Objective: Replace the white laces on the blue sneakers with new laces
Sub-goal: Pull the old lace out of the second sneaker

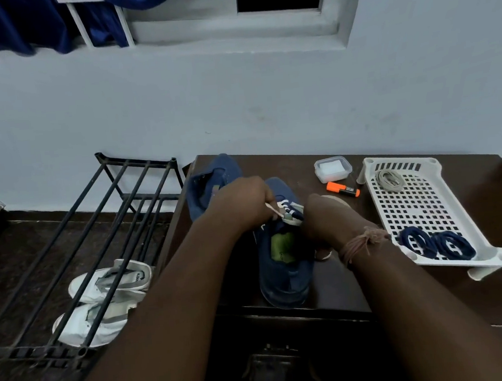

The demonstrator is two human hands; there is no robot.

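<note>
A blue sneaker (284, 266) stands on the dark table (335, 286), heel toward me, with a green insole showing. Its white lace (290, 209) runs through the eyelets near the tongue. My left hand (241, 203) pinches one end of that lace above the shoe. My right hand (330, 217) grips the shoe's right side by the eyelets; its fingers are hidden. The second blue sneaker (210, 184) lies behind, partly covered by my left hand. Two coiled navy laces (437, 243) lie in the white perforated tray (419, 204), and a coiled grey lace (390, 179) rests at its far end.
An orange highlighter (342, 189) and a small clear lidded box (333, 168) sit behind the shoe. A black metal shoe rack (97, 232) stands to the left of the table, with a pair of white sneakers (108, 300) beneath it. The wall is close behind.
</note>
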